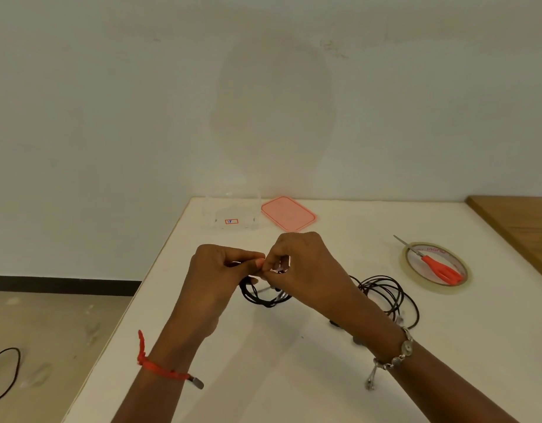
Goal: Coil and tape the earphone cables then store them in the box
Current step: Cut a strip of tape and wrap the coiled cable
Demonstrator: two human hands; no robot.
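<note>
My left hand [216, 274] and my right hand [300, 264] meet above the white table, both pinching the top of a small coil of black earphone cable [260, 297] that hangs below the fingers. What the fingertips press on the coil is too small to make out. A second, looser black earphone cable coil [388, 293] lies on the table to the right, partly behind my right forearm. The clear plastic box [233, 213] stands open at the table's far edge, its pink lid [288, 213] lying flat beside it.
A roll of clear tape [436, 268] lies at the right with orange-handled scissors [437, 268] resting across it. A wooden surface [520, 221] adjoins the white table [263, 361] at the far right. Another black cable [4, 374] lies on the floor at left.
</note>
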